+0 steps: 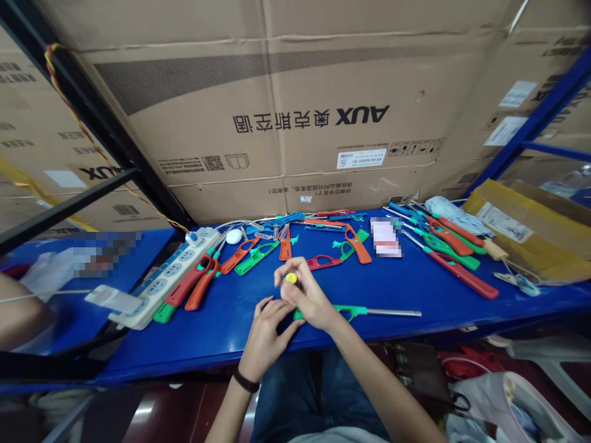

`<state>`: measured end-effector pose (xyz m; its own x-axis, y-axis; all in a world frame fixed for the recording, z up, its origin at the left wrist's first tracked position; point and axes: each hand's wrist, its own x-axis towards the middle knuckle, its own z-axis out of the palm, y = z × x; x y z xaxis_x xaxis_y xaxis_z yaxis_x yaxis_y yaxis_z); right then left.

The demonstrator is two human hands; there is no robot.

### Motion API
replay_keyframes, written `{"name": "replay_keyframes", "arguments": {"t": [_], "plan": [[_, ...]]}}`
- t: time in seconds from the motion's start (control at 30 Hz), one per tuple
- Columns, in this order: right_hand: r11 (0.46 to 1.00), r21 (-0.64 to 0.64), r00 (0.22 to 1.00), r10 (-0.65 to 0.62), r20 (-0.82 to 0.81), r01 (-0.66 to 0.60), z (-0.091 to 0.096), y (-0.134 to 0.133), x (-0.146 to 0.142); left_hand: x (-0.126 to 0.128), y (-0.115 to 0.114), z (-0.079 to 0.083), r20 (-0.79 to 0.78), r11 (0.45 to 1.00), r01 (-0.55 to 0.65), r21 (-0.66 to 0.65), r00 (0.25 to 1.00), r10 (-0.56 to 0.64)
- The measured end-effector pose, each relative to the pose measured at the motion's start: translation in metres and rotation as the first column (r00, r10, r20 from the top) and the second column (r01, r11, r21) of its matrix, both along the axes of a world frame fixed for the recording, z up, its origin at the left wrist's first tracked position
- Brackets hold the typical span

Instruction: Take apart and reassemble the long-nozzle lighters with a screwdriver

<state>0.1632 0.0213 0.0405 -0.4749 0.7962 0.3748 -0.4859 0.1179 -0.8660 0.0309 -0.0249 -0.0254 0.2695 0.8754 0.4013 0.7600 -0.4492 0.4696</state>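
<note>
My right hand [307, 295] is closed around a small thing with a round yellow end [290, 278]; the rest of it is hidden by the fingers. Below it, a green long-nosed gas lighter [353, 312] lies on the blue table, its metal tube pointing right. My left hand [271, 326], with a dark band on the wrist, has its fingers curled and its thumb against the handle end of this lighter. Both hands partly cover the handle. Just beyond, red and green lighter handle shells [323, 263] and an orange lighter [359, 245] lie on the table.
A white power strip [173, 271] runs along the left, with red and orange lighters [201, 283] beside it. More lighters [455, 246] lie at the right, near a yellow-taped carton [521, 234]. Cardboard [300, 80] walls the back. Another person's arm [21, 314] shows at far left.
</note>
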Motion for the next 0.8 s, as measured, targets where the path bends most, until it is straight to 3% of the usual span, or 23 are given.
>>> {"name": "replay_keyframes", "arguments": {"t": [0.13, 0.3, 0.4, 0.8], "plan": [[0.999, -0.011, 0.997, 0.051, 0.054, -0.051, 0.001, 0.001, 0.000, 0.000, 0.000, 0.000, -0.005, 1.000, -0.003, -0.003, 1.000, 0.003], [0.998, -0.019, 0.997, 0.052, -0.057, -0.053, 0.000, 0.004, 0.000, 0.000, 0.000, 0.000, 0.003, 1.000, 0.003, 0.001, 1.000, -0.003], [0.994, -0.042, 0.995, 0.103, 0.009, -0.102, 0.000, 0.007, 0.001, 0.000, 0.000, -0.001, -0.006, 1.000, -0.006, 0.005, 1.000, 0.006], [0.998, -0.032, 0.998, 0.060, 0.001, -0.060, -0.005, 0.012, 0.001, 0.000, 0.000, -0.001, -0.001, 1.000, -0.006, -0.006, 1.000, 0.006]]}}
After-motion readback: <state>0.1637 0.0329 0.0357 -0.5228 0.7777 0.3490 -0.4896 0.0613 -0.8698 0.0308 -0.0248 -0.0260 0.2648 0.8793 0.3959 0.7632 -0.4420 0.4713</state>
